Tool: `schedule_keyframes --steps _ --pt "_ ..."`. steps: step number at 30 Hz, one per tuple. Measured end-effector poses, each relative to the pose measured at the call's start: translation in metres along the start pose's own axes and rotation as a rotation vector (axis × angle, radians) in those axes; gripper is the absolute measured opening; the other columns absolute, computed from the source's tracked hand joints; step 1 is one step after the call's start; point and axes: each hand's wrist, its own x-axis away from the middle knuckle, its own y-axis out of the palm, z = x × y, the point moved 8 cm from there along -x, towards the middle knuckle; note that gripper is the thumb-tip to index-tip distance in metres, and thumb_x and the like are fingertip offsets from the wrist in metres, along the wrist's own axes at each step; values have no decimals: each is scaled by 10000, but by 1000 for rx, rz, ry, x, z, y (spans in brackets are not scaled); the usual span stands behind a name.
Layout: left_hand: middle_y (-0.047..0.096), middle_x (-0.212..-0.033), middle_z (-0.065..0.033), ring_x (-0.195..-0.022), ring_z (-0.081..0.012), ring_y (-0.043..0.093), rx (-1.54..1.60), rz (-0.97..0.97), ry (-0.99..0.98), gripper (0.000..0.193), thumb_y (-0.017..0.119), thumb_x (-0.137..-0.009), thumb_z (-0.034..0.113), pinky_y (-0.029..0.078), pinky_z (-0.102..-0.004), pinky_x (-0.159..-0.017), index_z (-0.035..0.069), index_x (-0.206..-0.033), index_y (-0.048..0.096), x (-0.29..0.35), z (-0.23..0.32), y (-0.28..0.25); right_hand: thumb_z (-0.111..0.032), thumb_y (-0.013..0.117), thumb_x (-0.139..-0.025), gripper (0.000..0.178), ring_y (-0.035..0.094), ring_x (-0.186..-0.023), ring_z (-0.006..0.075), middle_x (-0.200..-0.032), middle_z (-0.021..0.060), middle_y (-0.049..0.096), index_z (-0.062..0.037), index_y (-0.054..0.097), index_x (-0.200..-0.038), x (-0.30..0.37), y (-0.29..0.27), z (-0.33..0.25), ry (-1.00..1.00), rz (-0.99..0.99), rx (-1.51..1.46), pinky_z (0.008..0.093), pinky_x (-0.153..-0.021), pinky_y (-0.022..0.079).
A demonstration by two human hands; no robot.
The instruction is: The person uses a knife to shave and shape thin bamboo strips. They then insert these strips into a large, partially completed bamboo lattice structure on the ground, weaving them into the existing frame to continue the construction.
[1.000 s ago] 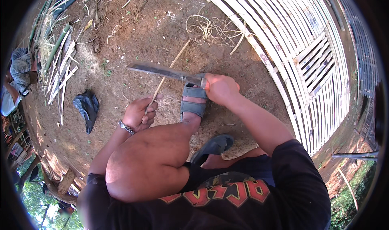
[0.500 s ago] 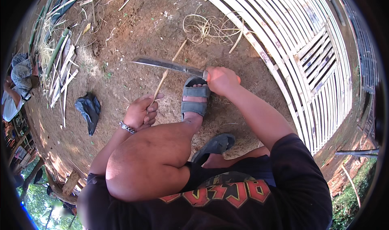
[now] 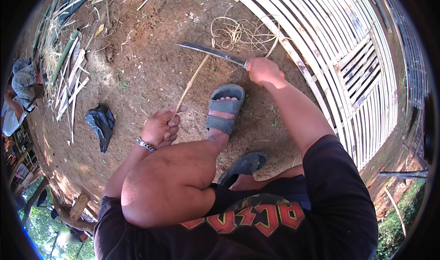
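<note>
The left hand (image 3: 160, 128) pinches one stick (image 3: 191, 82); the right hand (image 3: 265, 71), fingers wrapped, grips one knife (image 3: 224, 57). Two sandals (image 3: 226, 106), one bag (image 3: 101, 125).

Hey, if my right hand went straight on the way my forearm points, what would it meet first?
Probably the loose tangle of thin pale strips on the ground, up and left of your right hand. The hand looks raised, though depth is unclear, so it might pass above them.
</note>
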Motion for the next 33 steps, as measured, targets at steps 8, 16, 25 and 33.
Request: schedule_keyframes --steps 8,16,25,33 --pt "451 -685 41 -427 -54 348 -82 -8 20 364 430 -1076 231 300 -208 -386 2 -1326 561 16 -13 -20 -92 613 -870 273 694 -1093 344 -1105 146 734 -101 672 -1136 -16 1 6 -37 30 68 459 -914 553" --pt "480 -671 26 -506 -49 388 -271 -136 171 350 500 -1075 279 297 -192 -464 20 -1272 628 34 -26 -51 -164 608 -896 227 678 -1042 402 -1059 192 714 -92 624 -1111 -17 7 12 -109 67 13 511 -895 528" --pt "553 -744 18 -570 -58 481 -322 -29 273 310 548 -1065 238 413 -205 -509 22 -1267 642 31 -3 -33 -176 679 -840 336 681 -1044 380 -1089 195 708 -60 608 -1147 16 19 2 -94 145 -52 483 -906 538" --pt "619 -822 -5 -645 -90 540 -325 43 383 279 592 -1045 173 438 -229 -572 23 -1274 645 9 11 -31 -214 743 -843 370 687 -1013 396 -1063 190 714 -74 619 -1162 3 6 -42 -250 280 -190 487 -885 542"
